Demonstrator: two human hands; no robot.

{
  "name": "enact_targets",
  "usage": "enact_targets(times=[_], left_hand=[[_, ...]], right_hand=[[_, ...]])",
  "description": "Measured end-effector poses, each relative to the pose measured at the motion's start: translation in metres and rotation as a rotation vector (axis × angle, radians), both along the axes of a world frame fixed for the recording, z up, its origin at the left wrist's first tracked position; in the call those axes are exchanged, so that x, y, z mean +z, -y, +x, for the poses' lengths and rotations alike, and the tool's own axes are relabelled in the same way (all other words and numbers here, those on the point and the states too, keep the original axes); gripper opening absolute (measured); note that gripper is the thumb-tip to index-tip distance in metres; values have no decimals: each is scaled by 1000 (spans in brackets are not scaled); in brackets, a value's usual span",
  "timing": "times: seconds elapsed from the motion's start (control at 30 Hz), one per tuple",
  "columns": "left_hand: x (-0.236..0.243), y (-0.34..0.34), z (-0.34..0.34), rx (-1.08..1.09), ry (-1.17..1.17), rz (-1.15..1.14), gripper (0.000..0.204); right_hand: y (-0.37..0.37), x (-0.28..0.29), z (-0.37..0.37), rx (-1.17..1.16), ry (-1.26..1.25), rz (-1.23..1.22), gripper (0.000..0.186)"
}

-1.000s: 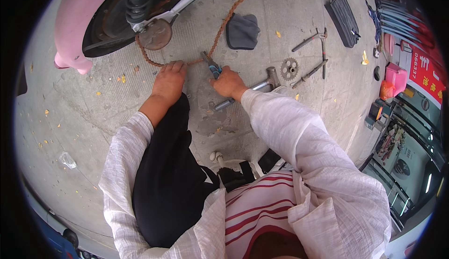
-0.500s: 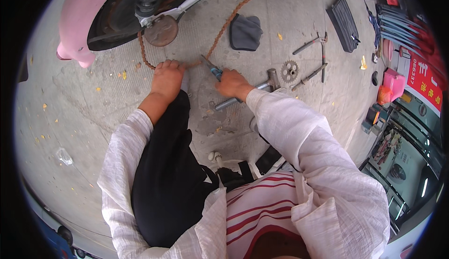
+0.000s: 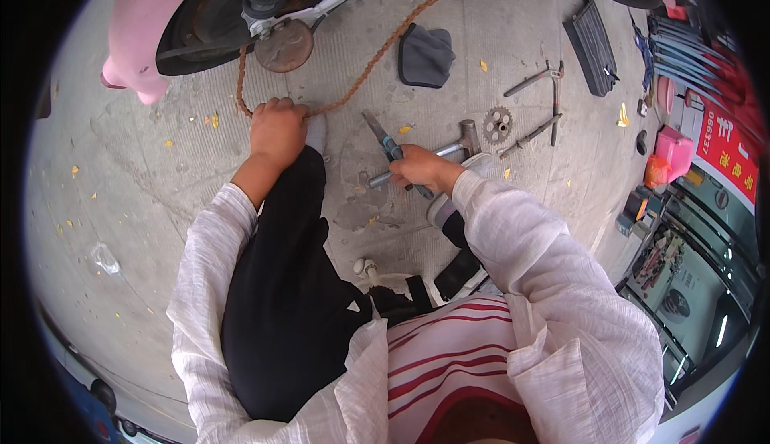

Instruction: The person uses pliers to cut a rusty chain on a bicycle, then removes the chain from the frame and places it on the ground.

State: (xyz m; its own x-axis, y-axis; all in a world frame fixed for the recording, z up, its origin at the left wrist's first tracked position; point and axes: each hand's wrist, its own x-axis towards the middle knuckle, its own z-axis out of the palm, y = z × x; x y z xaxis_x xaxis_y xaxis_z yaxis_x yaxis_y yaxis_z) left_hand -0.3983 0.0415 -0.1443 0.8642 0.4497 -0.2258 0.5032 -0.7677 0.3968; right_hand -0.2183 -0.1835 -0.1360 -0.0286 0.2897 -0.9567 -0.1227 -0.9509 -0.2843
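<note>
A rusty brown chain runs in a long slack loop from the underside of a pink and white bike down to my left hand. My left hand is closed on the loop's lowest part, just above my shoe. My right hand grips a pair of pliers with teal and dark handles, the jaws pointing up and left, apart from the chain. Whether the jaws are parted is too small to tell. Beneath the right hand lies a hammer with a grey metal handle.
On the concrete lie a toothed sprocket, a long jointed hand tool, a dark grey cloth piece and a black flat panel. A rusty disc hangs by the wheel. Far right are a pink box and a shopfront.
The pliers have come off the chain and moved right and toward me with my right hand. My left hand still holds the chain, shifted slightly left.
</note>
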Motion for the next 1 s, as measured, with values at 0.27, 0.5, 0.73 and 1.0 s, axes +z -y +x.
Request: enact_targets(times=[0.27,0.5,0.73,1.0], left_hand=[[3,-7,-2,14,50,-112,13],[5,-10,-5,-8,94,-165,12],[10,-10,-7,-18,96,-189,12],[15,-2,-6,-33,17,-152,13]], right_hand=[[11,1,-17,-220,-98,64,27],[-3,16,-21,-135,-41,59,23],[1,12,-23,-139,-52,83,21],[35,39,-23,-406,-147,68,23]])
